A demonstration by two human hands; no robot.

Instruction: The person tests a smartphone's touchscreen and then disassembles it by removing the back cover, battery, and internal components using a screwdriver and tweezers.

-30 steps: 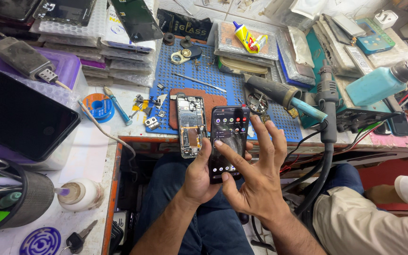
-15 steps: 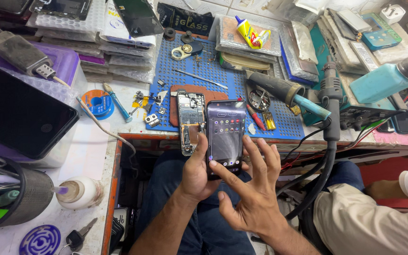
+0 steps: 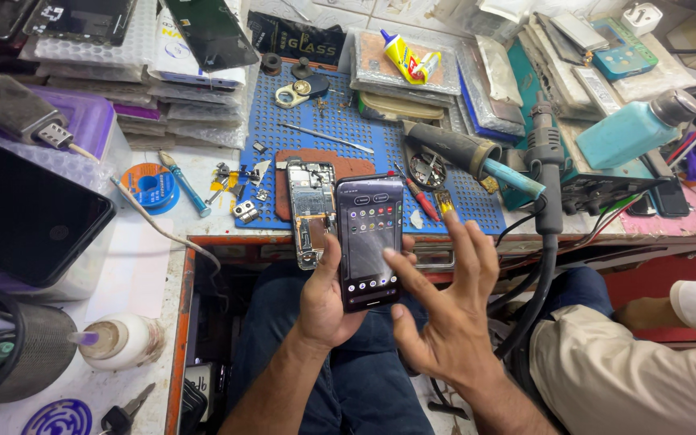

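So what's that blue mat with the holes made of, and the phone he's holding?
The blue mat looks like soft rubber or silicone: matte, with a grid of small holes. The phone, held in the left hand, seems to have a glossy glass front, since its lit screen looks smooth and shiny. Its back is hidden.

A dark smartphone (image 3: 370, 240) stands upright above the lap, its screen lit with icons.

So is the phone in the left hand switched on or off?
On. The phone in the left hand has a lit screen showing rows of small icons, and the right hand's index finger is at the screen.
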